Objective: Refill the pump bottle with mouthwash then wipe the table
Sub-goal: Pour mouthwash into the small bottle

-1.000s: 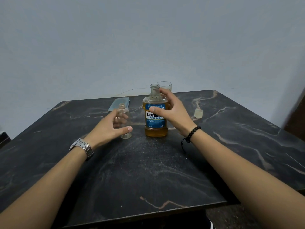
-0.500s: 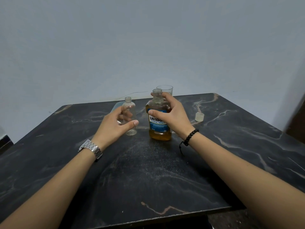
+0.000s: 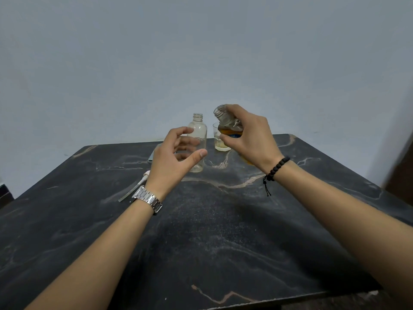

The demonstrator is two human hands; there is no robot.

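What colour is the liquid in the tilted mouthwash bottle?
Amber-orange, seen in the head view through the mouthwash bottle gripped by the right hand.

Two hands (image 3: 172,153) (image 3: 248,135), two bottles (image 3: 197,139) (image 3: 225,120), one glass (image 3: 220,143), one pump head (image 3: 139,183), one table (image 3: 201,242)
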